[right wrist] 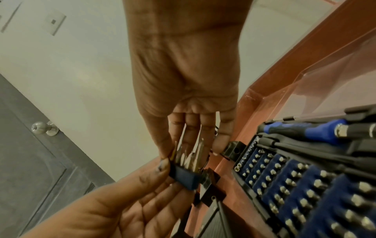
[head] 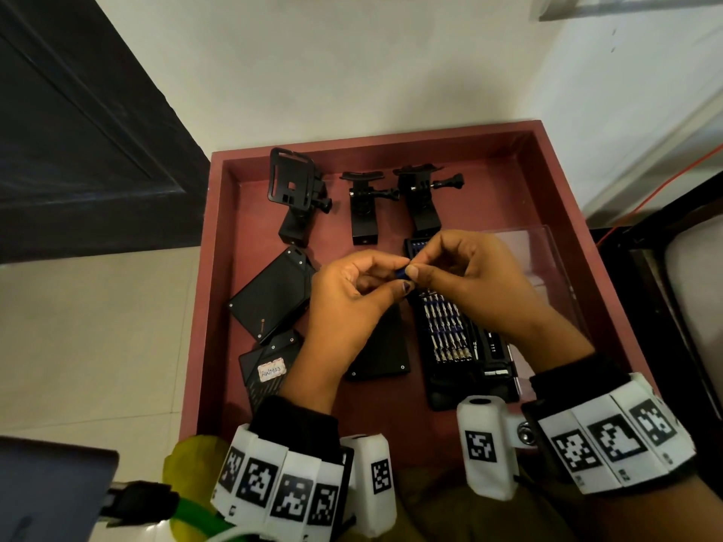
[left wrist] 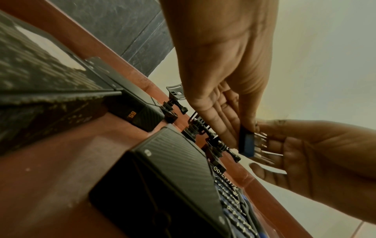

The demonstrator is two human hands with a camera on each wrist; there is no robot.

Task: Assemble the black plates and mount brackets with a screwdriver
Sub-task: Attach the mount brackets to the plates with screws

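Head view: left hand (head: 352, 295) and right hand (head: 465, 275) pinching small blue bit holder (head: 401, 272) at 12 o'clock of screwdriver kit (head: 454, 330); light, rigid, best gripped by block.

A dark panelled door (head: 78, 123) fills the upper left, its round metal knob (right wrist: 41, 128) showing in the right wrist view. Beside it runs a plain pale wall (head: 332, 60), lit softly and evenly. The floor (head: 90, 338) is laid with light beige tiles divided by thin joints. An orange cable (head: 661, 189) crosses the floor at the right, near a dark piece of furniture (head: 665, 267) at the edge.
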